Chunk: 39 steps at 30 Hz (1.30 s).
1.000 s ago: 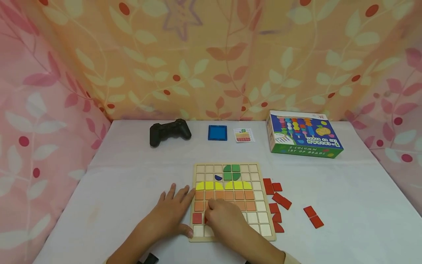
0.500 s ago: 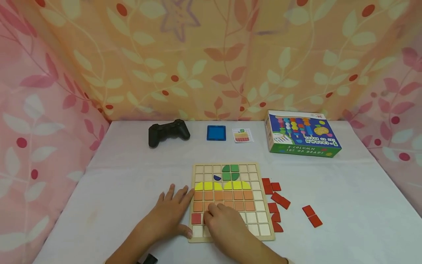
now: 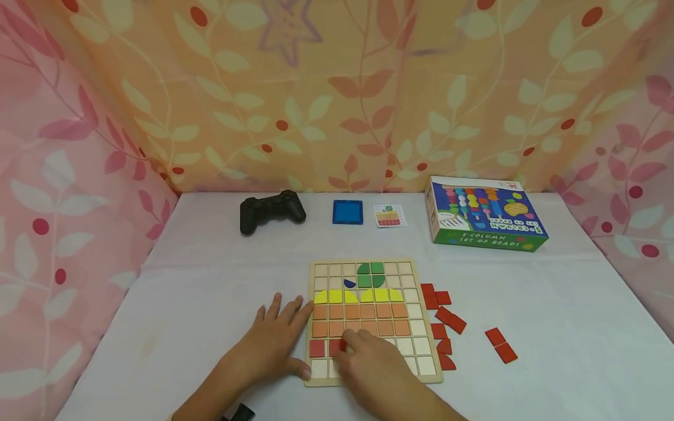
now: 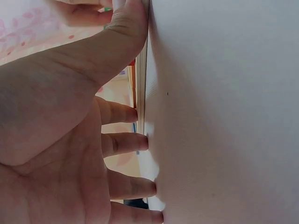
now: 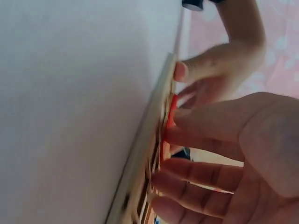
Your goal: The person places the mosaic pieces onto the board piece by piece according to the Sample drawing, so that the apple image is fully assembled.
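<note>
Red is the colour in hand: a red tile sits tilted in the second cell of the red row on the wooden grid board, just right of a red tile already seated. The right hand rests on the board with straight fingers, a fingertip on the tilted tile; the wrist view shows the piece standing up off its cell. The left hand lies flat against the board's left edge, fingers spread, gripping nothing. To seat the tile well, I judge it best to press evenly on its raised edge while the left hand braces the board. Spare red tiles lie just right of the board.
</note>
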Available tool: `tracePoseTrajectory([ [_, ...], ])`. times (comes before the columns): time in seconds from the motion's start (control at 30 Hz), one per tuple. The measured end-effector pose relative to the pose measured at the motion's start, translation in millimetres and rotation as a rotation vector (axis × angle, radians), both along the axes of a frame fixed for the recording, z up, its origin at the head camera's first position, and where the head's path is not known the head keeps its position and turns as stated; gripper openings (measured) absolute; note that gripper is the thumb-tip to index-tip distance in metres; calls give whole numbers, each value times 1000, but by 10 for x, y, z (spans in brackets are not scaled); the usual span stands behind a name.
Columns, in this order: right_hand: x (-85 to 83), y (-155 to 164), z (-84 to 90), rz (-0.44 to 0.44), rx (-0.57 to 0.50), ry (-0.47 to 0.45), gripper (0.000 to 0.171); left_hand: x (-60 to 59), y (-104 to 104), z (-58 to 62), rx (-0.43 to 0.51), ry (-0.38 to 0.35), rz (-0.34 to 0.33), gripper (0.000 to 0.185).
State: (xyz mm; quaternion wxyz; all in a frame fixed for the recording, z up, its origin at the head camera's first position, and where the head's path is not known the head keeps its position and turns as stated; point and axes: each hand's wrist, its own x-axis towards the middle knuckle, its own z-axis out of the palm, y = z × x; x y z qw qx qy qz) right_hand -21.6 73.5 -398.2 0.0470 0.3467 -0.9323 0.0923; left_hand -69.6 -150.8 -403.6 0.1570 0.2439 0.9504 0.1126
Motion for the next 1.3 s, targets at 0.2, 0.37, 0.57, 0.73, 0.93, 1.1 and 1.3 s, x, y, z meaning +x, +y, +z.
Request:
tracePoseTrajectory([
  [0.2,59,268,-37,-67,-170,-85,7,4,4,1,1,-4,6,122],
  [0.37,95,556,12,-213,-251,-45,14,3,14,9,-7,-10,13,123],
  [0.57,97,1036,115,-490,-217,1,26,3,13,14,-19,-24,22,123],
  [0.73,105,1490,99,-798,-144,-179,41,6,23,15,-16,-29,20,122],
  [0.93,116,1934,-19,-945,-39,-334,55,11,37,28,-14,-44,25,122],
  [1.1,192,2030,-93,-867,-112,-205,32,13,35,47,-18,-52,38,122],
  [1.3,187,2009,-90,-833,-155,-155,21,14,42,56,0,-49,29,122],
])
